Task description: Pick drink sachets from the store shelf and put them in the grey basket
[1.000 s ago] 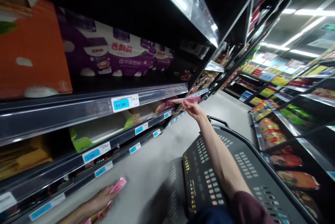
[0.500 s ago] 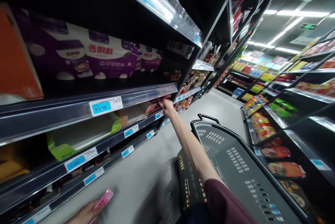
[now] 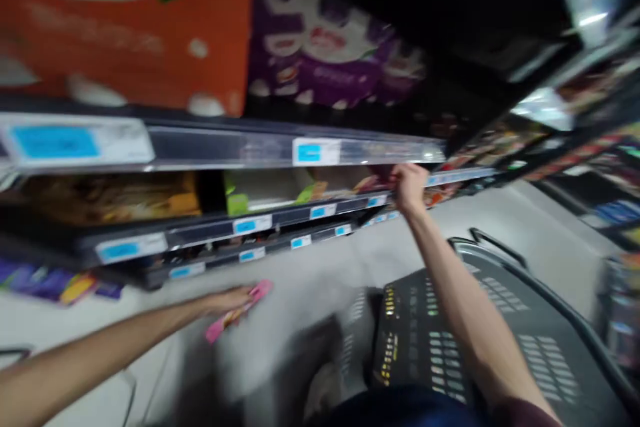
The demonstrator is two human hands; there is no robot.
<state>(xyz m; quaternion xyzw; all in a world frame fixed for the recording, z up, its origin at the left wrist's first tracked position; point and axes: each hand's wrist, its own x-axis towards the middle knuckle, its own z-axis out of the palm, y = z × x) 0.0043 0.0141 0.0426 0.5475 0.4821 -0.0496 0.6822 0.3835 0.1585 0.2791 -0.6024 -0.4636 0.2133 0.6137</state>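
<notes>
My left hand (image 3: 234,300) is closed on a slim pink packet (image 3: 260,290), held low over the floor in front of the shelves. My right hand (image 3: 411,187) reaches to the right end of a low shelf, its fingers curled at the opening under the upper shelf's edge. What those fingers hold, if anything, is hidden. Just left of them, reddish packaging (image 3: 376,178) shows on that shelf, beside an open green and white carton (image 3: 270,188). Motion blurs the view.
Orange (image 3: 125,34) and purple drink packs (image 3: 330,47) stand on the shelf above. A dark grey shopping basket (image 3: 450,340) is at my right, under my right forearm. Purple packages (image 3: 45,280) show at lower left. Price tags line the shelf edges (image 3: 200,147).
My view has swung left, bringing the orange pack further in. My left arm has come further into view with the pink packet. My right hand stays at the low shelf, its fingers more curled.
</notes>
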